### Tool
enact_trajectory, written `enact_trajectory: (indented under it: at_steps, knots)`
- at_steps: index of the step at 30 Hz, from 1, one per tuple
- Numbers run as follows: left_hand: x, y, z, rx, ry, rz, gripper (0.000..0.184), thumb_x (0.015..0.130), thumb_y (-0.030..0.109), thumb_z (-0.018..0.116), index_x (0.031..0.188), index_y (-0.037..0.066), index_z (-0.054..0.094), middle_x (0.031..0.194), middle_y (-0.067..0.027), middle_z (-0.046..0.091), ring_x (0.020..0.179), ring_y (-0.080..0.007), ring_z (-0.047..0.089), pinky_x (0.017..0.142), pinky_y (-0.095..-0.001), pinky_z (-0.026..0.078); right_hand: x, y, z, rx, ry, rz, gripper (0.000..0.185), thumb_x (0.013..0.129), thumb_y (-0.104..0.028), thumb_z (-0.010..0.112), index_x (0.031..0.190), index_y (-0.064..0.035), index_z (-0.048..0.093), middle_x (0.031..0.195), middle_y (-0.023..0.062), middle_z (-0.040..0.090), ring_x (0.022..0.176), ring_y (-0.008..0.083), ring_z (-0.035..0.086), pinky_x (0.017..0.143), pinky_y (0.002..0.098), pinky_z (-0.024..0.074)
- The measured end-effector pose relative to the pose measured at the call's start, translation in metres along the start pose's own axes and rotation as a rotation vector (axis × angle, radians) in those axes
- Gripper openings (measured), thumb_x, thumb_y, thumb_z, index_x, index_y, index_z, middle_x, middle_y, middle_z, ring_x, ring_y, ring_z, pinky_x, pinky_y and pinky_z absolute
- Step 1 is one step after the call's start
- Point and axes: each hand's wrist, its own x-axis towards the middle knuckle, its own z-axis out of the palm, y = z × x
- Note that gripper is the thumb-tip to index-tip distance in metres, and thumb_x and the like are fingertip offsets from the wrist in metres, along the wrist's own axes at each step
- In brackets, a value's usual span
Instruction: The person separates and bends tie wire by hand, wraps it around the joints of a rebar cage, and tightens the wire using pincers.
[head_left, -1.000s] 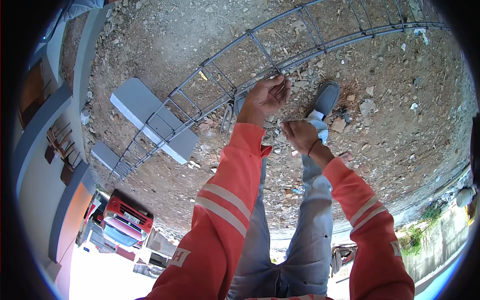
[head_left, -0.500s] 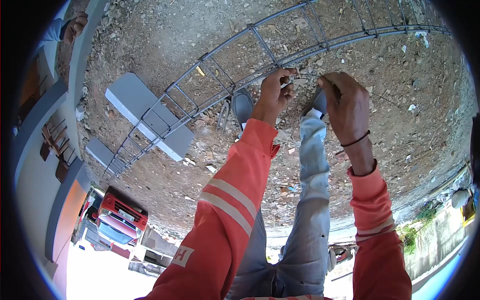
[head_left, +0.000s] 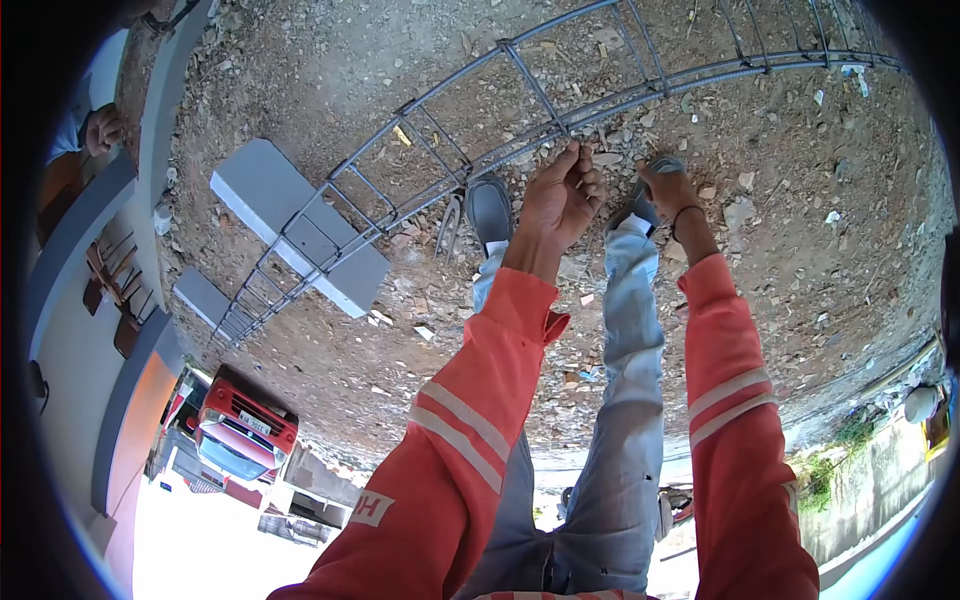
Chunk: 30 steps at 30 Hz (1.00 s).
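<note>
A long steel rebar cage point(head_left: 508, 50) runs across the upper part of the head view, from lower left to upper right. My left hand point(head_left: 560, 195) is closed in a pinch just below the cage's near bar; what its fingertips hold is too small to name. To its right, my right hand point(head_left: 672, 190) is closed above the shoe, and its fingers hide anything in it. The two hands are apart. A pair of pincers point(head_left: 449, 226) lies on the ground beside my other shoe, left of my left hand.
Under the cage's left part lie a large grey block point(head_left: 255, 190) and a smaller one point(head_left: 205, 298). Rubble covers the ground. Another person's hand point(head_left: 103, 129) shows at the upper left, near a low wall point(head_left: 165, 110). A red vehicle point(head_left: 245, 425) stands at the lower left.
My right hand first rose and moved out to the right, then drew lower with its fingers closed. My left hand shifted slightly right. The other person's hand came into view and moved down-left.
</note>
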Motion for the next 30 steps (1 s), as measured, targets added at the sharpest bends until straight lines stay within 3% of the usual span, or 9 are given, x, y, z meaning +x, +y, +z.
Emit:
enact_trajectory:
  at_steps: [2, 3, 4, 7, 9, 11, 13, 20, 30]
  knots:
    - [-0.005, 0.006, -0.001, 0.039, 0.064, -0.104, 0.020, 0.095, 0.025, 0.064, 0.096, 0.005, 0.065, 0.075, 0.0002, 0.058, 0.067, -0.0107, 0.052, 0.059, -0.0258, 0.045, 0.036, 0.046, 0.061, 0.578, -0.816, 0.258, 0.053, 0.091, -0.052, 0.061, 0.067, -0.0048, 0.062, 0.055, 0.0012, 0.054, 0.040, 0.0160, 0.048, 0.043, 0.0328, 0.0418]
    - [-0.014, 0.006, 0.004, 0.150, 0.141, -0.062, 0.021, 0.094, 0.023, 0.067, 0.100, 0.003, 0.066, 0.075, -0.0011, 0.060, 0.066, -0.0096, 0.052, 0.060, -0.0247, 0.046, 0.036, 0.041, 0.067, 0.579, -0.819, 0.249, 0.053, 0.091, -0.052, 0.061, 0.067, -0.0048, 0.062, 0.055, 0.0012, 0.054, 0.040, 0.0160, 0.048, 0.043, 0.0328, 0.0418]
    - [-0.017, 0.010, -0.003, 0.156, 0.145, -0.055, 0.021, 0.094, 0.023, 0.067, 0.100, 0.003, 0.066, 0.075, -0.0011, 0.060, 0.066, -0.0096, 0.052, 0.060, -0.0247, 0.046, 0.031, 0.036, 0.079, 0.610, -0.661, 0.206, 0.050, 0.091, -0.050, 0.061, 0.071, -0.0048, 0.063, 0.057, 0.0017, 0.056, 0.043, 0.0168, 0.050, 0.044, 0.0332, 0.0429]
    - [-0.033, 0.031, -0.070, 1.190, 0.683, 0.326, 0.032, 0.082, 0.022, 0.073, 0.103, -0.002, 0.064, 0.080, -0.0067, 0.066, 0.071, -0.0176, 0.060, 0.067, -0.0298, 0.050, 0.006, 0.024, 0.128, 0.683, -0.212, 0.091, 0.042, 0.091, -0.046, 0.063, 0.084, -0.0048, 0.067, 0.064, 0.0032, 0.060, 0.052, 0.0194, 0.056, 0.049, 0.0345, 0.0462]
    - [-0.038, 0.050, -0.143, 1.430, 0.772, 0.553, 0.038, 0.077, 0.022, 0.075, 0.104, -0.003, 0.064, 0.081, -0.0093, 0.068, 0.073, -0.0229, 0.064, 0.070, -0.0337, 0.052, 0.010, 0.047, 0.118, 0.064, 0.508, -0.477, 0.039, 0.091, -0.041, 0.064, 0.097, -0.0030, 0.069, 0.076, 0.0092, 0.065, 0.069, 0.0284, 0.063, 0.067, 0.0398, 0.0521]
    - [-0.034, 0.077, -0.196, 1.677, 1.018, 0.443, 0.053, 0.068, 0.018, 0.073, 0.116, 0.001, 0.058, 0.099, -0.0186, 0.064, 0.098, -0.0345, 0.061, 0.084, -0.0469, 0.047, -0.019, 0.037, 0.080, -0.014, 0.759, -0.514, 0.039, 0.090, -0.036, 0.063, 0.108, -0.0019, 0.067, 0.087, 0.0144, 0.067, 0.080, 0.0357, 0.064, 0.083, 0.0428, 0.0507]
    - [-0.019, 0.096, -0.249, 1.844, 1.011, 0.596, 0.057, 0.066, 0.020, 0.076, 0.116, 0.001, 0.058, 0.102, -0.0197, 0.064, 0.100, -0.0373, 0.060, 0.088, -0.0481, 0.047, -0.046, 0.031, 0.046, -0.021, 0.854, -0.675, 0.034, 0.092, -0.029, 0.061, 0.108, -0.0002, 0.066, 0.093, 0.0150, 0.067, 0.079, 0.0306, 0.065, 0.078, 0.0404, 0.0523]
    - [0.027, 0.105, -0.310, 2.148, 0.847, 0.589, 0.070, 0.062, 0.019, 0.079, 0.122, 0.001, 0.048, 0.113, -0.0209, 0.054, 0.109, -0.0411, 0.052, 0.093, -0.0506, 0.043, -0.086, 0.082, 0.049, 0.255, 0.505, -0.526, 0.016, 0.091, -0.007, 0.056, 0.100, -0.0002, 0.066, 0.078, 0.0073, 0.064, 0.071, 0.0125, 0.063, 0.066, 0.0268, 0.0504]
    - [0.014, 0.147, -0.330, 2.219, 0.649, 0.435, 0.035, 0.081, 0.020, 0.064, 0.110, 0.001, 0.058, 0.100, -0.0257, 0.065, 0.094, -0.0452, 0.062, 0.081, -0.0519, 0.048, -0.136, 0.045, 0.163, 0.106, -0.164, -0.496, 0.021, 0.082, -0.013, 0.069, 0.100, -0.0039, 0.064, 0.079, 0.0111, 0.068, 0.071, 0.0271, 0.068, 0.068, 0.0368, 0.0553]
